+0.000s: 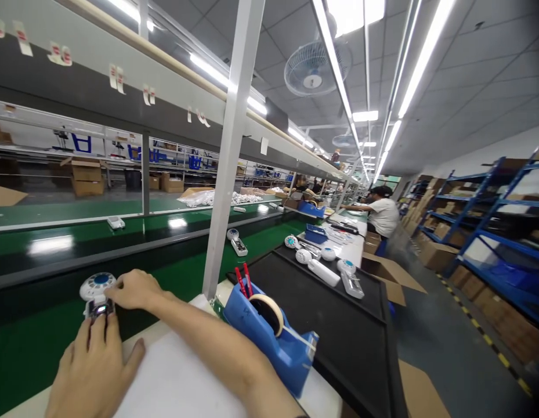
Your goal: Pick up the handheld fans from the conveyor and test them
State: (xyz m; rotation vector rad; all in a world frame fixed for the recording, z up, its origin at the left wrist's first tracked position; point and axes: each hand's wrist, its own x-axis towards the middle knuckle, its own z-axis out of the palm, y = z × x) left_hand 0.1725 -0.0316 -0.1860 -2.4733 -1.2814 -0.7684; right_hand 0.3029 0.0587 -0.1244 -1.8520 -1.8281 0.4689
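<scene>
Now, head view: left hand (95, 371) lies open, fingers flat over the white device (98, 283) at the table (177, 377) edge, beside the green belt (17, 354). Right hand (132, 288) curls in, fingertips gripping it by the dial. Steady downward pressure should keep it from sliding, I'd say.

The device (95, 290) looks like smooth white plastic, its dial (100, 280) a glossy blue; the tape dispenser (278, 348) is shiny blue plastic, its roll (278, 313) pale papery tape; the worktop (177, 377) is matt white; the mat (339, 325) matt black; the conveyor belt (55, 247) is glossy green with bright glare; the post (228, 151) is pale painted metal; the boxes (86, 174) are plain brown cardboard.
</scene>
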